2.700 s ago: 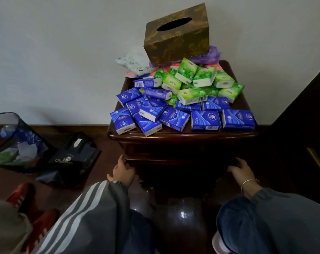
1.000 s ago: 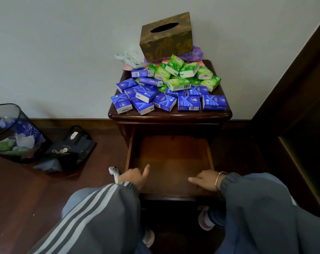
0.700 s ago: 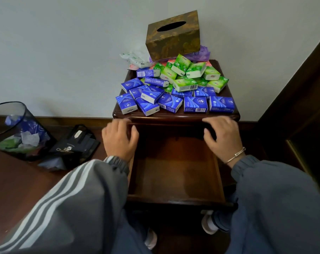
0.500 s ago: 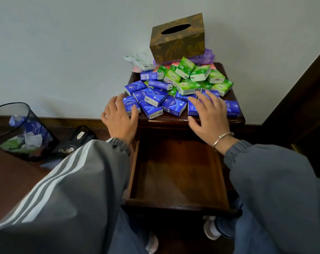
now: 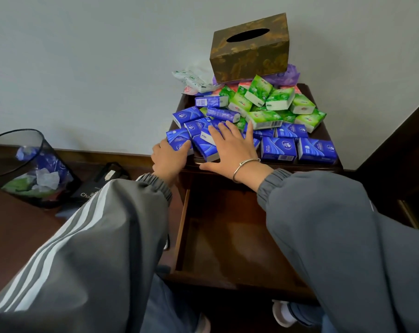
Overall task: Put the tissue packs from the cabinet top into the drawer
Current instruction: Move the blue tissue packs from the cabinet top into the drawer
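The dark wooden cabinet (image 5: pixel 333 165) stood against the pale wall, and its drawer (image 5: pixel 227 239) was pulled well out toward the person, wooden floor showing. On the floor to the left sat a black mesh waste bin (image 5: pixel 23 150) holding crumpled paper. Just beside the bin lay a black bag (image 5: pixel 95 186) with white lettering that began "Cha"; the sleeve hid the rest.

At the back of the cabinet top a gold-brown tissue box (image 5: pixel 249 51) sat tilted on the heap, its oval slot facing up. Below it the green tissue packs (image 5: pixel 263 117) were piled at mixed angles, one showing a barcode on its long side. Nearer the front edge the blue tissue packs (image 5: pixel 278 147) lay flat. The two at the right had their long axes along that edge, and those at the left were skewed. Each bore a round white logo, but the print was too small to read.

The right hand (image 5: pixel 232 150) lay flat on the skewed blue packs, fingers straight and spread, thumb stretched along the front edge, holding nothing. The left hand (image 5: pixel 167 159) gripped the front-left blue pack (image 5: pixel 178 140), its thumb across the near face and its fingers curled round the left side. That pack sat on the top's front-left corner, its long axis running roughly front to back. A thin metal bracelet (image 5: pixel 245 164) circled the right wrist.
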Available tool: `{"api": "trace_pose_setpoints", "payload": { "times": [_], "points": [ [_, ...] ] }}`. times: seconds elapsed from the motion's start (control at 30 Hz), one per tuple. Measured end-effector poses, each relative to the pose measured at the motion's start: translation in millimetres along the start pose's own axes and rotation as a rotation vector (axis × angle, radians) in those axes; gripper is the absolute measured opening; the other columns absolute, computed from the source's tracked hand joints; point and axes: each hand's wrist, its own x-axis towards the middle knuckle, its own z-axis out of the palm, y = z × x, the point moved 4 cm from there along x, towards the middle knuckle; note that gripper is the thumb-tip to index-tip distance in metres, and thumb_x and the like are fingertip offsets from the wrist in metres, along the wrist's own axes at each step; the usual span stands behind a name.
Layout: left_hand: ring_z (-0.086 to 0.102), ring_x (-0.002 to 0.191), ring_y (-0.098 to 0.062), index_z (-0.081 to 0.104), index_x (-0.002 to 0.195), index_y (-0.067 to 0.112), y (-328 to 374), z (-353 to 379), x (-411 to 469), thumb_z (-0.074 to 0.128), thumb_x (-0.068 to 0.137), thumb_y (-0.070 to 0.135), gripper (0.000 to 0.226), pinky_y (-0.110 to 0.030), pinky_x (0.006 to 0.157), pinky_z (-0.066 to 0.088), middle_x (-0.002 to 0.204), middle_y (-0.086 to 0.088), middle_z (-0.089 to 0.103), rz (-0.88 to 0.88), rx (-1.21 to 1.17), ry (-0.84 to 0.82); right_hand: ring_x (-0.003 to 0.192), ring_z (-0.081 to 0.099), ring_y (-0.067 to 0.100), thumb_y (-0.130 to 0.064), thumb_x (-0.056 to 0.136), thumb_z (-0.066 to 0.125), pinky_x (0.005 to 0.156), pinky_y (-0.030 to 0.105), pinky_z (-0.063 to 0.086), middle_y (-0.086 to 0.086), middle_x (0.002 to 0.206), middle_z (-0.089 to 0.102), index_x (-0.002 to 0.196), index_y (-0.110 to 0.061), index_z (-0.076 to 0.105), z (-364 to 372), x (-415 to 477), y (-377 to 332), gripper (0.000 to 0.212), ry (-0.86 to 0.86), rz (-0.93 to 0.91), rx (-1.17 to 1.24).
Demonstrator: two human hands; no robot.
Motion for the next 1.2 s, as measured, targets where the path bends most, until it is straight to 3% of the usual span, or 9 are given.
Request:
{"api": "trace_pose_setpoints", "payload": {
  "times": [0.2, 0.33, 0.5, 0.6, 0.73, 0.93, 1.0, 1.07, 1.2],
  "points": [
    [0.05, 0.123, -0.028, 0.047, 0.134, 0.008, -10.5, -7.8, 10.2, 0.068, 0.081, 0.043, 0.067, -0.047, 0.103, 0.042, 0.134, -0.011, 0.051, 0.061, -0.108, -0.036, 0.13, 0.039, 0.028, -0.063, 0.072, 0.062, 0.113, 0.057, 0.0, 0.009, 0.142, 0.04, 0.141, -0.019, 0.03, 1.1, 5.1, -2.6, 0.088, 0.069, -0.027, -0.02],
    [0.053, 0.12, -0.027, 0.046, 0.131, 0.011, -10.9, -11.5, 5.3, 0.07, 0.079, 0.037, 0.063, -0.047, 0.102, 0.042, 0.13, -0.009, 0.056, 0.123, -0.12, -0.004, 0.115, 0.05, 0.031, -0.056, 0.072, 0.063, 0.112, 0.051, 0.015, 0.008, 0.127, 0.05, 0.134, -0.017, 0.038, -2.2, 7.8, -0.4, 0.077, 0.083, -0.059, -0.032],
    [0.058, 0.111, -0.026, 0.039, 0.133, 0.014, -10.8, -13.7, -4.1, 0.07, 0.078, 0.025, 0.064, -0.041, 0.098, 0.046, 0.125, -0.01, 0.059, 0.144, -0.185, 0.003, 0.102, 0.052, 0.033, -0.043, 0.073, 0.061, 0.082, 0.038, 0.042, 0.011, 0.116, 0.053, 0.132, -0.012, 0.037, -6.9, 4.4, 0.6, 0.07, 0.085, -0.045, 0.051],
    [0.062, 0.098, -0.016, 0.032, 0.138, 0.008, -13.4, -11.3, -9.4, 0.07, 0.079, 0.011, 0.07, -0.026, 0.082, 0.051, 0.122, -0.009, 0.059, 0.12, -0.363, -0.079, 0.1, 0.052, 0.033, -0.037, 0.075, 0.058, 0.073, 0.036, 0.043, 0.013, 0.115, 0.052, 0.139, -0.011, 0.031, -10.4, 0.7, 1.9, 0.074, 0.096, -0.026, 0.069],
    [0.064, 0.103, -0.021, 0.031, 0.139, 0.01, -17.0, -4.0, -11.4, 0.07, 0.079, 0.007, 0.072, -0.037, 0.09, 0.054, 0.123, -0.011, 0.06, 0.015, -0.512, -0.188, 0.098, 0.053, 0.035, -0.033, 0.079, 0.056, 0.064, 0.035, 0.036, 0.015, 0.115, 0.052, 0.145, -0.015, 0.022, -13.4, 3.4, -4.9, 0.076, 0.047, -0.019, -0.007],
    [0.064, 0.067, -0.015, 0.034, 0.131, 0.022, -13.0, -2.9, -19.2, 0.07, 0.082, 0.012, 0.061, -0.02, 0.043, 0.049, 0.102, -0.006, 0.06, -0.14, -0.623, -0.309, 0.08, 0.057, 0.033, -0.028, 0.079, 0.054, 0.055, 0.033, 0.036, 0.011, 0.093, 0.059, 0.138, -0.014, 0.035, -22.2, -0.3, 4.9, 0.063, 0.151, 0.065, 0.161],
    [0.063, 0.064, -0.014, 0.037, 0.127, 0.022, -11.0, -4.0, -21.9, 0.067, 0.084, 0.012, 0.053, -0.019, 0.04, 0.047, 0.099, -0.006, 0.06, -0.156, -0.616, -0.32, 0.078, 0.057, 0.03, -0.024, 0.078, 0.055, 0.056, 0.032, 0.037, 0.008, 0.087, 0.058, 0.137, -0.013, 0.039, -25.4, -7.4, 10.5, 0.062, 0.252, 0.106, 0.331],
    [0.063, 0.066, -0.015, 0.038, 0.123, 0.022, -7.4, -4.2, -24.8, 0.061, 0.088, 0.012, 0.043, -0.02, 0.041, 0.048, 0.1, -0.007, 0.06, -0.16, -0.649, -0.344, 0.085, 0.058, 0.029, -0.023, 0.078, 0.058, 0.064, 0.034, 0.043, 0.009, 0.096, 0.062, 0.136, -0.015, 0.042, -29.4, -14.2, 10.7, 0.06, 0.332, 0.098, 0.448],
    [0.065, 0.075, -0.016, 0.047, 0.125, 0.023, 7.2, -2.4, -36.8, 0.048, 0.095, 0.022, 0.03, -0.027, 0.054, 0.052, 0.105, -0.007, 0.065, -0.136, -0.836, -0.492, 0.101, 0.058, 0.031, -0.022, 0.078, 0.063, 0.079, 0.039, 0.049, 0.01, 0.11, 0.061, 0.133, -0.015, 0.046, -36.2, -28.8, -0.9, 0.059, 0.319, -0.03, 0.475]
  ]
}}
